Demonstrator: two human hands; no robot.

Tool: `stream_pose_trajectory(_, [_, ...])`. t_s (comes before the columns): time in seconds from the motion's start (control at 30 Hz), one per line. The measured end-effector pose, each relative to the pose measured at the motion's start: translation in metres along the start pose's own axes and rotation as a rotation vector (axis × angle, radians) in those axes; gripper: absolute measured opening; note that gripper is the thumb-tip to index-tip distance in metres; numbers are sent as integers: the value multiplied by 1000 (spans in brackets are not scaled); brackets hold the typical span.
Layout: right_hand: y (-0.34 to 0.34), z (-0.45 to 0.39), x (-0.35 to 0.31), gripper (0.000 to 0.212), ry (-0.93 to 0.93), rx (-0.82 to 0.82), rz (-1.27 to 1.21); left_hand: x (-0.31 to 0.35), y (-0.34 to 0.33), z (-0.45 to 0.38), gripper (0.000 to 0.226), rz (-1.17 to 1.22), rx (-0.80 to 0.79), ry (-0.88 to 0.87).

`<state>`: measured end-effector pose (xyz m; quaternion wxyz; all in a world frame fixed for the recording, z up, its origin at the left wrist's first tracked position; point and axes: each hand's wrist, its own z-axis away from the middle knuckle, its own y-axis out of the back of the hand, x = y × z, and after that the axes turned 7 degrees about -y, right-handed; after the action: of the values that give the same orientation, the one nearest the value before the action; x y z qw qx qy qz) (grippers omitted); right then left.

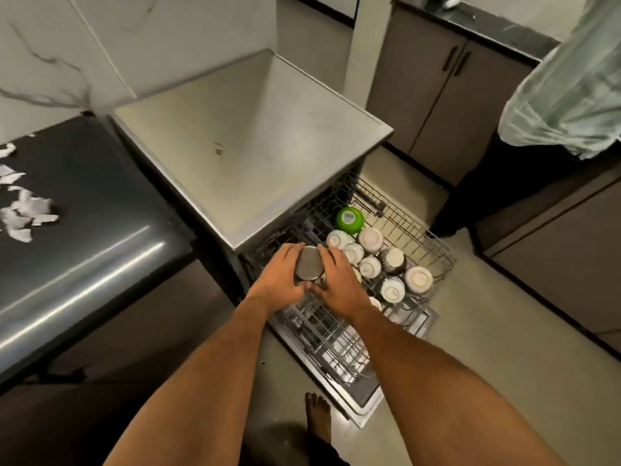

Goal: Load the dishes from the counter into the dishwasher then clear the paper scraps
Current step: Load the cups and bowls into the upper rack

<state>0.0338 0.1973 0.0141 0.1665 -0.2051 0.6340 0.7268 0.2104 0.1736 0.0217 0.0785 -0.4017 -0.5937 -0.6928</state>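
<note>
Two hands, left hand (280, 280) and right hand (339, 280), clasp a steel cup (307, 264) over the dishwasher rack (433, 253); upturned bowls (369, 240) sit just right. Paper scraps (23, 213) litter the dark worktop (100, 196) far left.

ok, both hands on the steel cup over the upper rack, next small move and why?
Probably lower the steel cup, base up, into the free rack slot beside the upturned bowls. The left hand and right hand grip it just above the wires, and paper scraps still wait on the counter.
</note>
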Motion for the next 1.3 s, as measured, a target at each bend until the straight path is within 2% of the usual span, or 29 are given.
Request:
stream_pose_trajectory(0.27, [-51,9,72,100,-191,-101,5,-14,-88,-21,91,-41,-226,68])
stream_pose_trajectory(0.43, [-85,13,105,91,-223,-171,58,-30,-143,-19,91,-66,-346,146])
stream_pose_trajectory(0.67, [-128,15,134,84,-344,-237,44,-46,-198,-32,89,-231,-480,176])
stream_pose_trajectory(0.83, [-137,15,144,78,-385,-285,44,-47,-216,-44,82,-291,-567,208])
stream_pose_trajectory(0.97, [-149,16,147,83,-408,-293,23,-48,-226,-47,82,-274,-591,289])
stream_pose_trajectory(1.3, [-139,24,144,95,-383,-308,65,-44,-212,-48,82,-246,-588,257])
